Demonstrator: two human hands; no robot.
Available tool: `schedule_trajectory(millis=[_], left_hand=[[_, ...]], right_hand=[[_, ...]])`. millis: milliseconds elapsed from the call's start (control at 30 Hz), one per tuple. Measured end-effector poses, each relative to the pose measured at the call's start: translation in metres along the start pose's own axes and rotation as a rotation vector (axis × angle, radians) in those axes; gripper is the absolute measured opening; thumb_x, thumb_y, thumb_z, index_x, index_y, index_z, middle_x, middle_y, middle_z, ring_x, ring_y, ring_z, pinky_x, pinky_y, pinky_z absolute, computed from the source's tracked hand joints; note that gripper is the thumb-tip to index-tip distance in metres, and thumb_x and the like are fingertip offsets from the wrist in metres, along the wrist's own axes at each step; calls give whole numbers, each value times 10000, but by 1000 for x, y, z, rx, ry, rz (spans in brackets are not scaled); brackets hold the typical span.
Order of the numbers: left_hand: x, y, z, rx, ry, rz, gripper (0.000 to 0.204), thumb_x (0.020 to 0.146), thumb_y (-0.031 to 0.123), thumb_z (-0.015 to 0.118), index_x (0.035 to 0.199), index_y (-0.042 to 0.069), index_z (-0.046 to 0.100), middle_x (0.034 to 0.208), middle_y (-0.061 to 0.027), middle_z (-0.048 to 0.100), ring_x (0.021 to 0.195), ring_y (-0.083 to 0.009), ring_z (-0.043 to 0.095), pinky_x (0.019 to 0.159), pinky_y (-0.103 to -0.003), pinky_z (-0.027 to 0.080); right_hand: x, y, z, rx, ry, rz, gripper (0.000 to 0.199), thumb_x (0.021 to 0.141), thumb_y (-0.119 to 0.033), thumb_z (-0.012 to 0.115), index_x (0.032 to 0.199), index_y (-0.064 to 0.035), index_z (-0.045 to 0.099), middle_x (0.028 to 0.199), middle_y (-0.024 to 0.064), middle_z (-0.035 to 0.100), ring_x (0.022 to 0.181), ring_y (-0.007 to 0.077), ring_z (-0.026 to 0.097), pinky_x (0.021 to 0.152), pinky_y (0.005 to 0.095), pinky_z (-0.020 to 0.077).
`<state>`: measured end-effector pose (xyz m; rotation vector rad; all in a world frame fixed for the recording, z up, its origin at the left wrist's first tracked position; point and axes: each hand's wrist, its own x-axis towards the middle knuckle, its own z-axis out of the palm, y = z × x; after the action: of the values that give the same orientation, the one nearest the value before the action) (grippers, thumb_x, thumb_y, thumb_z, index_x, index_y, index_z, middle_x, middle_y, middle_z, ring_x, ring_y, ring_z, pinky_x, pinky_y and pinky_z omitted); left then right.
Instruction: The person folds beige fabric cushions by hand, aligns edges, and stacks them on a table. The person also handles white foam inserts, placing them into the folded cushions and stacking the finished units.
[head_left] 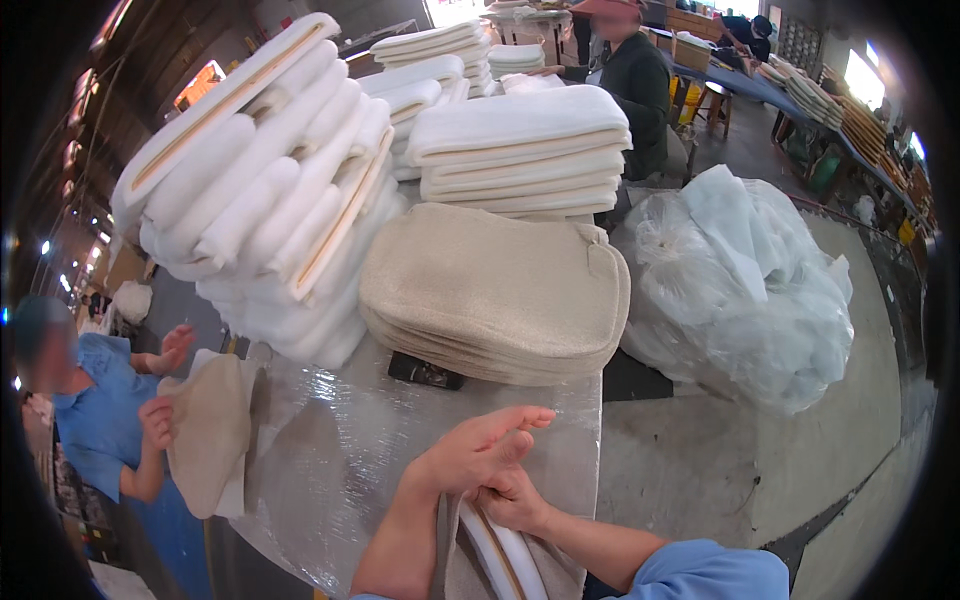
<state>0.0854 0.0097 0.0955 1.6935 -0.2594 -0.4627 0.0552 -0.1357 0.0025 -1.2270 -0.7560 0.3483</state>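
Padding (523,562) in a beige cover (563,573) lies lengthwise, nearside — right hand (512,497) nearer, clenched at its far end, exact grip hidden; left hand (478,448) just beyond, fingers extended, released.

Gray flr (690,465) lies rt, brt window (863,80) bhd.

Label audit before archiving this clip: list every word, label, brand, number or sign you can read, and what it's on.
None can be read.
Small black object at the lower edge of the beige fabric cover stack: any marking too small and blurred to read.
White pad with a tan strip and beige fabric cover at bottom centre: no lettering visible.
Clear crumpled plastic bag: none legible.
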Motion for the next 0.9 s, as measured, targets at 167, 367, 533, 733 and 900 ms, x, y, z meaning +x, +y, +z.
schedule_trajectory(millis=[167, 367, 533, 733, 900], left_hand=[[7, 5, 8, 126, -42, 30, 727, 1077, 591, 544, 1526, 19, 535, 1416, -151, 647, 1265, -189, 598, 1088, -345, 454], [3, 3, 3, 34, -3, -110, 664, 1084, 530, 577, 1512, 23, 549, 1374, -131, 670, 1228, -183, 623, 1078, -332, 467], [-2, -10, 6, -187, 287, 166, 481, 1125, 377, 558, 1356, -35, 646, 1250, -134, 732, 1197, -208, 661, 1101, -389, 490], [-21, -33, -2, -165, 804, 195, 277, 1101, 162, 527, 1217, -6, 713, 1224, -96, 739, 1127, -165, 660, 1048, -330, 482], [-36, -79, 19, -434, 660, 130, 374, 1101, 320, 527, 1144, -9, 697, 1230, -189, 713, 1172, -248, 646, 1054, -389, 483]], right_hand=[[-13, 9, -8, -32, 35, -41, 66, 945, 8, 677, 989, -22, 718, 956, 112, 711, 927, 291, 687, 831, 418, 542], [-11, 16, -6, 97, -32, 169, 50, 960, -34, 698, 1006, -28, 718, 1052, 114, 706, 1043, 291, 664, 920, 423, 520], [6, 3, -6, 12, -16, -33, 67, 968, -56, 702, 1024, -63, 737, 1045, 69, 735, 1022, 257, 652, 943, 392, 509], [11, -11, -24, -8, -11, -48, 173, 922, 31, 665, 1033, -79, 739, 1034, 22, 747, 941, 243, 629, 920, 362, 494], [10, -12, -23, 9, -1, -95, 190, 910, 54, 666, 1035, -69, 738, 1050, 21, 754, 940, 225, 624, 912, 354, 488]])
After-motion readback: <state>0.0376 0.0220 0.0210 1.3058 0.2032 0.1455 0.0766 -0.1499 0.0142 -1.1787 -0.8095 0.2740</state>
